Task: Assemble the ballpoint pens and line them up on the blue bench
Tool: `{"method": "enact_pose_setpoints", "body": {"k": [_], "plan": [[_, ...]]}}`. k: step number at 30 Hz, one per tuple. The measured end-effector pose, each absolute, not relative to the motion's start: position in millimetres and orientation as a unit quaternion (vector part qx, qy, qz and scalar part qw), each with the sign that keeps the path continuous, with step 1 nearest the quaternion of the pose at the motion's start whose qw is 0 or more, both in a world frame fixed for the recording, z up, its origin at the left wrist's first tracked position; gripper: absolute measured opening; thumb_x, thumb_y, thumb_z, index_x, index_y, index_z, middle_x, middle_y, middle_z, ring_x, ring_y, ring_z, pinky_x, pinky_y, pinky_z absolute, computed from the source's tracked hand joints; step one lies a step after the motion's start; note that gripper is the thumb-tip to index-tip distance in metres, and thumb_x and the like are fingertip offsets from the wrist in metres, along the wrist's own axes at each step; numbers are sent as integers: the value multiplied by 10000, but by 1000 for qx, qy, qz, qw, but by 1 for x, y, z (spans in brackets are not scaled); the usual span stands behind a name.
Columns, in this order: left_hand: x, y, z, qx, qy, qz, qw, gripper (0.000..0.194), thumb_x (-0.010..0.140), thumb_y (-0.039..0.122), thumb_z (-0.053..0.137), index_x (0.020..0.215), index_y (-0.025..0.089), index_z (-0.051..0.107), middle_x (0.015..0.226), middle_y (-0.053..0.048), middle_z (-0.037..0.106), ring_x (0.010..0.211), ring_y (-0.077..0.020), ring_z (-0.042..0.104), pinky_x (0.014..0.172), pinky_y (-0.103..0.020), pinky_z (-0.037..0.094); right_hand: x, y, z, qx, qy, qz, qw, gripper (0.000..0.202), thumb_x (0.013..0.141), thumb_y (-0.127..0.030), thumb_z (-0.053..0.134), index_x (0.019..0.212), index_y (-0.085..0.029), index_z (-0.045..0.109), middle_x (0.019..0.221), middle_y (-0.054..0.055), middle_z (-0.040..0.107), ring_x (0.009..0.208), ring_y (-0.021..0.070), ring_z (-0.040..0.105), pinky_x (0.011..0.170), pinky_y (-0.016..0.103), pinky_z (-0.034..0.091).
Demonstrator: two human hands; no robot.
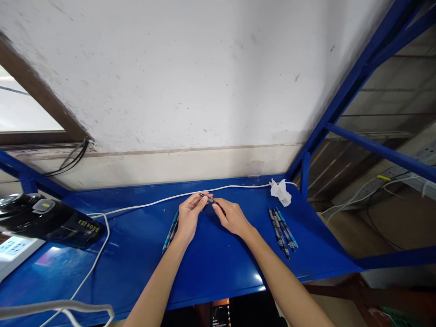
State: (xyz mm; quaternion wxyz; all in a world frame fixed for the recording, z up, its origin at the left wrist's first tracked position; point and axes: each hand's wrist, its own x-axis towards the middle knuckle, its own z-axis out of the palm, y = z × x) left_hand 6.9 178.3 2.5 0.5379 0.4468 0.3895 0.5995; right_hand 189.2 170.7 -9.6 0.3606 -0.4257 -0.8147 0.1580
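Observation:
Between my two hands, above the middle of the blue table, is a dark pen (210,199). My left hand (191,212) pinches it near one end with thumb and fingers. From the other side my right hand (231,215) grips the same pen, its fingers curled round the rear part. Partly hidden behind my left wrist lie a few blue and dark pens (170,233). To the right of my right forearm, several more pens (282,230) rest side by side in a loose bunch, some with blue parts.
A crumpled white tissue (281,192) lies at the back right. A white cable (150,204) runs along the table's rear. On the left are a black bottle (64,222) and a white power strip (20,254). Blue frame posts (304,177) stand right; a phone (220,313) is below the front edge.

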Motion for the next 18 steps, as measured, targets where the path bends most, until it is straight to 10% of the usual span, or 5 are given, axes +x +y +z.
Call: {"method": "enact_pose_setpoints", "body": {"k": [18], "plan": [[14, 179, -2, 420, 426, 609, 521, 365, 827, 508, 874, 810, 204, 673, 1068, -135, 838, 996, -275, 783, 862, -391, 590, 191, 174, -16, -443, -799, 148, 379, 194, 1145, -321, 406, 1179, -235, 577, 1073, 90, 693, 919, 231, 701, 803, 324, 536]]}}
